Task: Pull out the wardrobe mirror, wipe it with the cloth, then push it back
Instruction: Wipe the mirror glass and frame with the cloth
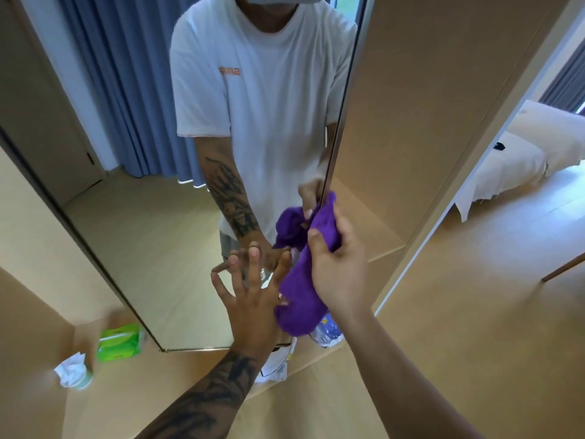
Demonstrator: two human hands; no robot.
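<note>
1. Both of my forearms reach up from the bottom of the view toward the mirror.
2. Fingers of my left hand are spread wide and straight, their tips touching the glass low on the mirror, meeting their own reflection.
3. Fingers of my right hand curl round the purple cloth, thumb on top, holding it bunched against the mirror's right edge (the cloth hangs down below my palm).
4. Out from my hands, the mirror stands out from the wardrobe panel, tilted in the wide view, showing my white T-shirt and blue curtains.
5. Below its lower left corner lie a green packet and crumpled white tissue on the floor.
6. Far right, a bed with pale bedding.
</note>
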